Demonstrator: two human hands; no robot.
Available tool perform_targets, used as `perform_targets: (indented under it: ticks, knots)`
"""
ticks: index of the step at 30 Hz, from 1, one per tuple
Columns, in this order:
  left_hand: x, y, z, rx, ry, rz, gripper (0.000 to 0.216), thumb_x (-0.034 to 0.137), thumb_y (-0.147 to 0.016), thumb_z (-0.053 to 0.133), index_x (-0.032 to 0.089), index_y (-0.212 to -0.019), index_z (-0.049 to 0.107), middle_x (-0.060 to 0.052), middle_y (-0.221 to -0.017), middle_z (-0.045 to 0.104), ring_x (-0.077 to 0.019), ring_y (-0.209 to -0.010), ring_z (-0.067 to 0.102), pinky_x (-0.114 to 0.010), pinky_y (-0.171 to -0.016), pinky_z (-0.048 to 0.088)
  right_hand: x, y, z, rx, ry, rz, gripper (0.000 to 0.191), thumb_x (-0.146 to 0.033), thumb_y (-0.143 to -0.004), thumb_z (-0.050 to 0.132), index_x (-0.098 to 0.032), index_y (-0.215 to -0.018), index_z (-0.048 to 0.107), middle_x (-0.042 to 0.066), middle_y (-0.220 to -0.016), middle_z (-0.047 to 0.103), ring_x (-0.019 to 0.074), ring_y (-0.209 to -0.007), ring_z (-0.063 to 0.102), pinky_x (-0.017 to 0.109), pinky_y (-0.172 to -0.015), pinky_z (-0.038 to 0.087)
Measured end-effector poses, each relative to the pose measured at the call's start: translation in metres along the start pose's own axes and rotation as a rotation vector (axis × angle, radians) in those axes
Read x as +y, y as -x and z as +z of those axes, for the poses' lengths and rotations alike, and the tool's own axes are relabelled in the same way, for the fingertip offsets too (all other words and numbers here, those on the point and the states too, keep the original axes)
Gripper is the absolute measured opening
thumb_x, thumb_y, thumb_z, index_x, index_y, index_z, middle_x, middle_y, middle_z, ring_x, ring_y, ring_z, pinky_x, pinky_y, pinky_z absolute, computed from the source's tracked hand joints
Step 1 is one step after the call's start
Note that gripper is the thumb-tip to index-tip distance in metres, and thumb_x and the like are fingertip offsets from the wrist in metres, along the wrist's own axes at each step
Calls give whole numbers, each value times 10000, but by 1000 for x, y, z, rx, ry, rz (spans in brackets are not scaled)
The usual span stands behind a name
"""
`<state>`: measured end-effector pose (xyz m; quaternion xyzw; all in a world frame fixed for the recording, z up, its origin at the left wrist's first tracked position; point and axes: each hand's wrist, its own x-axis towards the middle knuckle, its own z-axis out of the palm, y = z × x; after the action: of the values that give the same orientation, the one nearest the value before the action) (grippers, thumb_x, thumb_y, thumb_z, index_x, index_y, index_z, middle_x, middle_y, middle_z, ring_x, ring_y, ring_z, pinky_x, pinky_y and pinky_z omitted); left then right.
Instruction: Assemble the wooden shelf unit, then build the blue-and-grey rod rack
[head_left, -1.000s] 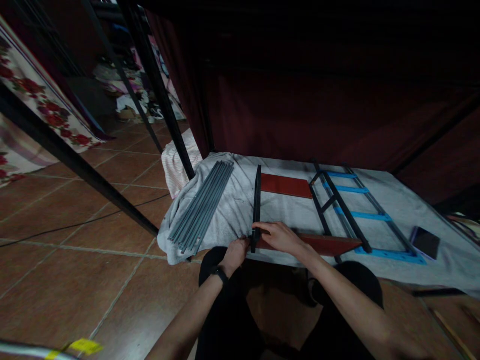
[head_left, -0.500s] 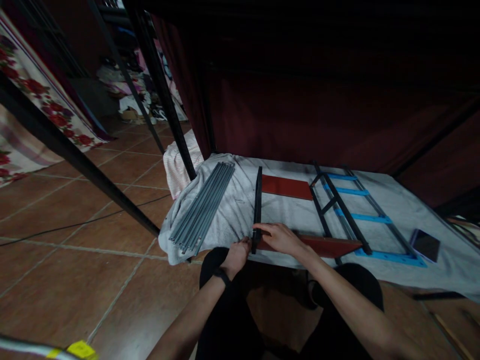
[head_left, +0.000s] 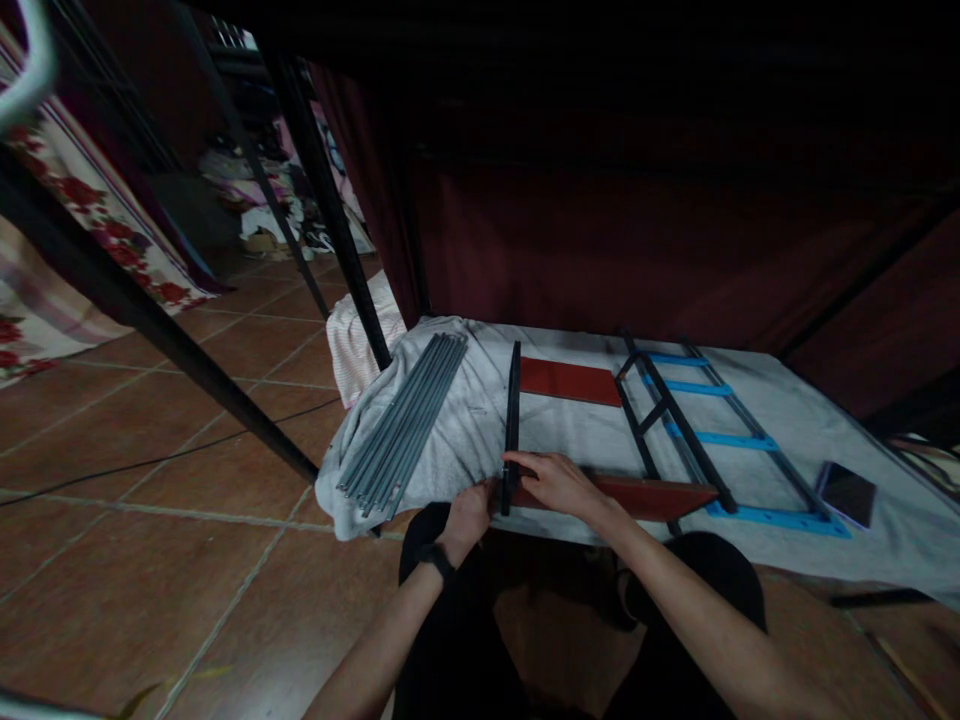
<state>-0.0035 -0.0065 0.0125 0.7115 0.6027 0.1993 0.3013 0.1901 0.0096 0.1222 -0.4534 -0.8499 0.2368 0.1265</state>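
My right hand reaches in from the right, its index finger laid across the near part of a black metal bar and its other fingers curled beside it. On the bar's left side, close to its near end, my left hand is closed with the fingertips bunched; what they pinch is too small and dark to make out. A flat red-brown panel meets the bar farther back. A second red-brown panel runs along the near side, partly behind my right hand. Both panels extend toward a black frame.
Grey rods lie bundled on the cloth-covered surface at left. To the right are a frame with blue crosspieces and a phone. Black posts rise at left; a thin cable crosses the tiled floor.
The view has shifted slightly. My left hand sits a little lower against the bar, and my right index finger still lies on it. A pale tube now shows at the upper left.
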Motion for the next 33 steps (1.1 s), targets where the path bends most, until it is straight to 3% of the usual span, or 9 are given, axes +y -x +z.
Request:
perform_targets:
  ticks: [3,5,8,10,15,21,24,30,33]
  knots:
    - [10,-4,-14,109,121,-43,289,182,-948,425,141,-1119,654,-114,-1004,724,-197,-916,680,-288,-811,491,-1,0,1,6,26,19,526,-172,-893,492,-330,-1390,565,-5,-1284,695,213,-1135,678,319,-981,512]
    - [22,-5,-22,158,352,-48,330,341,-968,434,134,-1077,668,-80,-891,720,-170,-788,664,-259,-715,495,-1,0,2,12,30,17,540,-179,-898,497,-339,-1413,536,-1,-1283,695,217,-1130,679,325,-972,514]
    - [41,0,-28,203,803,-46,414,542,-845,606,144,-920,689,-15,-720,666,-122,-611,578,-227,-595,456,-2,2,3,17,36,3,576,-184,-903,495,-334,-1459,476,14,-1301,685,217,-1147,668,335,-983,507]
    - [51,4,-29,224,928,-62,423,570,-746,706,154,-810,669,18,-637,614,-97,-543,521,-214,-543,420,-3,6,2,19,53,-3,596,-196,-911,487,-301,-1494,425,42,-1303,681,226,-1160,659,350,-994,498]
    - [56,8,-26,245,971,-123,441,580,-705,735,165,-672,589,46,-535,531,-75,-465,457,-203,-476,359,-4,21,-1,89,87,89,538,-270,-948,487,-223,-1479,408,100,-1259,691,254,-1138,661,391,-998,482]
    - [57,8,-32,237,1006,-73,375,482,-668,786,157,-787,642,32,-617,588,-86,-553,509,-209,-553,410,-1,33,1,110,112,101,294,-265,-980,454,-220,-1250,562,83,-1180,703,240,-1072,675,356,-946,488]
    - [57,10,-34,219,1023,-97,388,495,-699,760,157,-860,655,14,-684,623,-102,-607,548,-219,-585,432,0,33,2,127,81,89,289,-248,-985,452,-217,-1257,544,81,-1210,690,227,-1099,663,337,-957,480]
    - [56,6,-36,237,978,-69,353,463,-633,796,158,-724,644,31,-583,565,-90,-542,485,-222,-555,394,5,32,4,133,45,58,295,-223,-981,447,-206,-1261,541,90,-1196,691,230,-1110,657,356,-969,484]
    - [58,7,-38,244,1011,-59,361,432,-613,818,160,-811,688,3,-692,636,-107,-630,549,-228,-619,433,7,33,6,157,28,39,324,-212,-976,447,-207,-1287,536,95,-1224,682,235,-1134,647,374,-985,486]
